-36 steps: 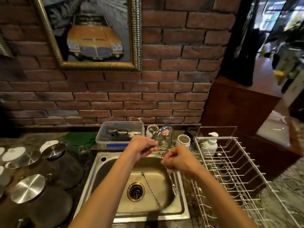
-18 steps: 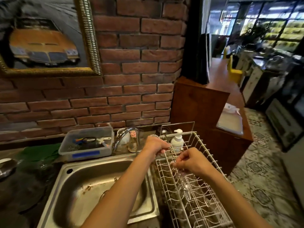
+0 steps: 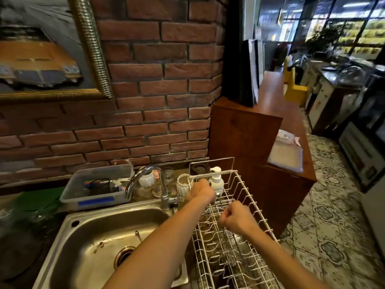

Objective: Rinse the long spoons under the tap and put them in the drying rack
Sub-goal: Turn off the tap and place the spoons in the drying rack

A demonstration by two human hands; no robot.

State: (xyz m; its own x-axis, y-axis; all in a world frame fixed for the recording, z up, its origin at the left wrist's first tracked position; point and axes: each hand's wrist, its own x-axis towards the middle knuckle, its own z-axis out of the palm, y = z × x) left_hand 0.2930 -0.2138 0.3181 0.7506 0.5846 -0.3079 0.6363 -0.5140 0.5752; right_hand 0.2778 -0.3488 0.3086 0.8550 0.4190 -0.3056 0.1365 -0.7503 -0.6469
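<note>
Both of our hands are over the white wire drying rack (image 3: 245, 207), which stands just to the right of the steel sink (image 3: 91, 236). Our left hand (image 3: 201, 190) is at the rack's far end, fingers curled in near the top wire. Whether it grips a spoon there, we cannot tell, because the back of the hand hides it. Our right hand (image 3: 237, 219) is nearer to us, closed into a loose fist above the middle of the rack. Whatever it pinches is too thin and blurred to make out.

Where are the long spoons? Down in the sink one slim metal handle (image 3: 137, 234) pokes up near the drain (image 3: 123, 254) — the rest of it disappears behind our left forearm. Inside the rack something glinting lies among the wires below our right hand, but it is too blurred to call.

The curved chrome tap (image 3: 143, 180) arches over the sink's back edge, with no water visible from it. Behind it stand a ribbed white cup (image 3: 183, 185) and a few small glass jars, and a white pump bottle (image 3: 216, 178) sits just beyond the rack's far end. To the left, a clear plastic tub (image 3: 98, 188) with a blue tape strip rests on the counter against the brick wall (image 3: 158, 84).
</note>
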